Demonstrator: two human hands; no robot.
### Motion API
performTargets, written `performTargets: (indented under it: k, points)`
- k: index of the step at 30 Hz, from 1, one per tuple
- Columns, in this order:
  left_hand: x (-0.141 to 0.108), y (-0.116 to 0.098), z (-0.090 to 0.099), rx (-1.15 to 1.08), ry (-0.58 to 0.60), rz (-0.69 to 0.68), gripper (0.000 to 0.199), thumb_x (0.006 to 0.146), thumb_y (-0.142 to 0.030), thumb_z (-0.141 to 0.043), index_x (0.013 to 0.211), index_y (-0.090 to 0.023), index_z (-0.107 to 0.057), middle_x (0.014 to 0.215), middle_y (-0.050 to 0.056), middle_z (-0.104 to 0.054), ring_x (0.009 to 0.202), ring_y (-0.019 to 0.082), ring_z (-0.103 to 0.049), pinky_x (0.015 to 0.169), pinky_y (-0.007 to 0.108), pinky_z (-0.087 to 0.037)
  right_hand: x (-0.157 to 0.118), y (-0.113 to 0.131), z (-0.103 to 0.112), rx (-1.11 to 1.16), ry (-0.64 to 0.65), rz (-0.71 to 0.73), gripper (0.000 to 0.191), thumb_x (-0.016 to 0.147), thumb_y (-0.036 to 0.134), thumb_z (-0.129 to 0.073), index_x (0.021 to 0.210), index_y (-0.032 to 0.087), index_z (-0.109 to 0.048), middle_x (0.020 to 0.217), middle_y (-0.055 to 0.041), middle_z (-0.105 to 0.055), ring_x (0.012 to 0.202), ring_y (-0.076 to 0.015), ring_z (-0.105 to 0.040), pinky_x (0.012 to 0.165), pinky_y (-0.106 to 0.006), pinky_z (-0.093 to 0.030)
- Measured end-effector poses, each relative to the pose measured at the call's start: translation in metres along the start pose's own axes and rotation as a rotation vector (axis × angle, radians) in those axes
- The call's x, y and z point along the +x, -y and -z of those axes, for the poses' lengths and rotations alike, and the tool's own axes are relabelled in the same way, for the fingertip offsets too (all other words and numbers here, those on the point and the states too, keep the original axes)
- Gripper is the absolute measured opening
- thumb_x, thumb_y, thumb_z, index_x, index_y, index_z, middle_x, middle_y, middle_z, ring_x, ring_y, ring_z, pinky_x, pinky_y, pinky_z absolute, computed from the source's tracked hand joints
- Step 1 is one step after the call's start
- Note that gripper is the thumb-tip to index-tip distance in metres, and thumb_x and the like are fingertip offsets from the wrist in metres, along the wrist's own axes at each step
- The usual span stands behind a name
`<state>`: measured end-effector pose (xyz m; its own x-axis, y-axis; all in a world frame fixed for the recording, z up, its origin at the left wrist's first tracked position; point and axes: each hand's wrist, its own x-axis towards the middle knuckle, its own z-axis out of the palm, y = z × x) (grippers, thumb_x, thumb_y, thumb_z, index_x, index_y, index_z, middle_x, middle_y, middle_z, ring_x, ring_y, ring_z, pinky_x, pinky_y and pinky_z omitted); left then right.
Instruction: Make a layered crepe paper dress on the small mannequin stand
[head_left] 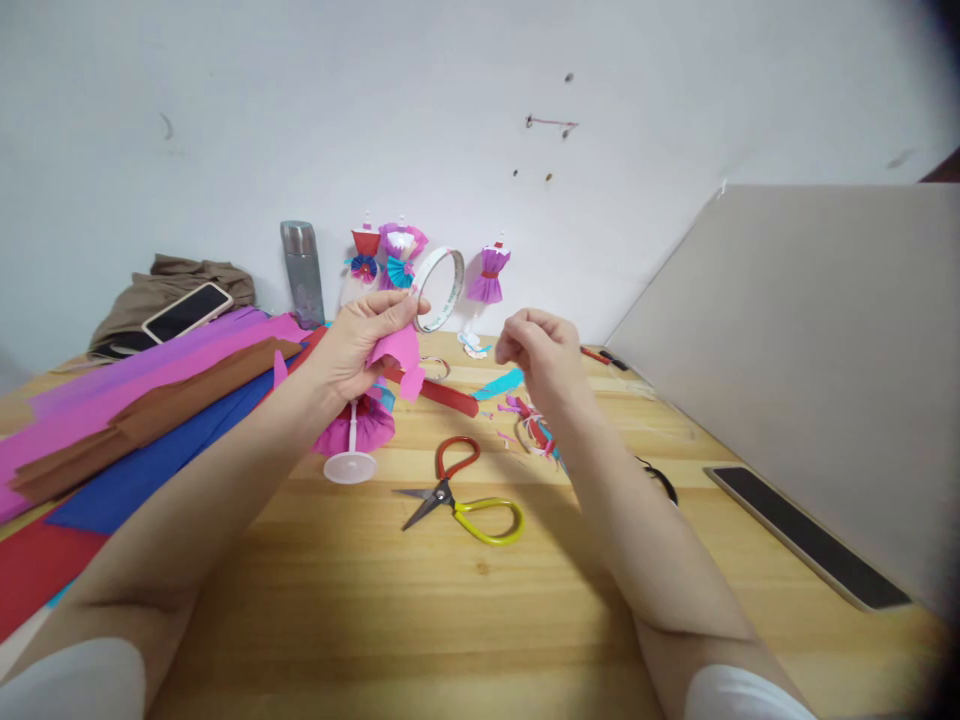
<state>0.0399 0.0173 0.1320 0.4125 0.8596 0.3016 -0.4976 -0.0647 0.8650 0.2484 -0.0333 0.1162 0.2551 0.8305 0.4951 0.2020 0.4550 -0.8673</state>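
In my left hand [375, 335] are a roll of white tape [418, 290], upright between thumb and fingers, and a piece of pink crepe paper [401, 355] hanging below it. My right hand [544, 350] is raised to the right with fingers pinched together; what they hold, if anything, is too small to see. Beneath my left hand a small white stand [350, 466] with a pink paper skirt [367, 430] lies on its side. Scissors [444, 492] with one red and one yellow handle lie with blades apart on the wooden table [420, 620].
Folded crepe paper [165, 420] in several colours covers the left side. A bottle [302, 275] and small paper-dressed stands [490, 275] stand by the wall. Paper scraps [534, 430] lie under my right hand. A dark flat bar [806, 535] lies beside the grey panel [810, 350] at right.
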Motion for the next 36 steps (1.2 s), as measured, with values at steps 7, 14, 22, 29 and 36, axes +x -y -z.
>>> performTargets:
  k: [7, 14, 22, 29, 36]
  points:
    - [0.000, 0.009, -0.001, 0.012, -0.019, 0.086, 0.026, 0.065, -0.034, -0.091, 0.071, -0.017, -0.071, 0.049, -0.005, -0.051, 0.039, 0.006, -0.043, 0.036, 0.020, -0.028, 0.025, -0.028, 0.055, -1.023, 0.184, 0.237, 0.020, 0.072, 0.014, -0.072, 0.092, 0.020, -0.071, 0.102, -0.0126, -0.072, 0.103, -0.0345, -0.065, 0.090, -0.050, -0.051]
    - [-0.003, 0.013, -0.007, -0.236, -0.080, 0.179, 0.010, 0.078, -0.020, -0.082, 0.075, -0.019, -0.072, 0.065, -0.003, -0.065, 0.055, 0.006, -0.050, 0.053, 0.018, -0.047, 0.000, -0.032, -0.010, -0.706, 0.292, 0.861, 0.047, 0.088, 0.028, -0.068, 0.134, 0.030, -0.057, 0.157, -0.0111, -0.042, 0.151, -0.0318, -0.033, 0.121, -0.058, -0.031]
    - [-0.010, 0.023, -0.023, -0.374, -0.069, 0.218, 0.013, 0.079, -0.013, -0.078, 0.079, -0.016, -0.065, 0.074, -0.003, -0.066, 0.062, 0.005, -0.058, 0.054, 0.014, -0.048, -0.029, -0.031, -0.038, -0.502, 0.215, 0.761, 0.008, 0.088, 0.026, -0.062, 0.093, 0.031, -0.068, 0.141, -0.0029, -0.060, 0.143, -0.0284, -0.044, 0.119, -0.057, -0.034]
    - [-0.013, 0.019, -0.020, -0.206, 0.002, 0.210, 0.023, 0.073, -0.024, -0.084, 0.075, -0.016, -0.063, 0.057, -0.007, -0.054, 0.045, 0.004, -0.048, 0.043, 0.015, -0.039, -0.038, 0.002, -0.030, -0.027, 0.228, 0.545, 0.010, 0.083, 0.028, -0.065, 0.074, 0.028, -0.062, 0.114, -0.0036, -0.074, 0.131, -0.0297, -0.055, 0.114, -0.057, -0.037]
    - [-0.015, 0.020, -0.019, -0.023, 0.088, 0.106, 0.033, 0.068, -0.040, -0.086, 0.074, -0.015, -0.065, 0.053, -0.005, -0.054, 0.041, 0.007, -0.049, 0.038, 0.018, -0.038, -0.037, 0.007, -0.025, 0.122, 0.238, 0.369, 0.023, 0.075, 0.043, -0.078, 0.064, 0.028, -0.064, 0.094, -0.0055, -0.075, 0.116, -0.0315, -0.061, 0.105, -0.055, -0.044]
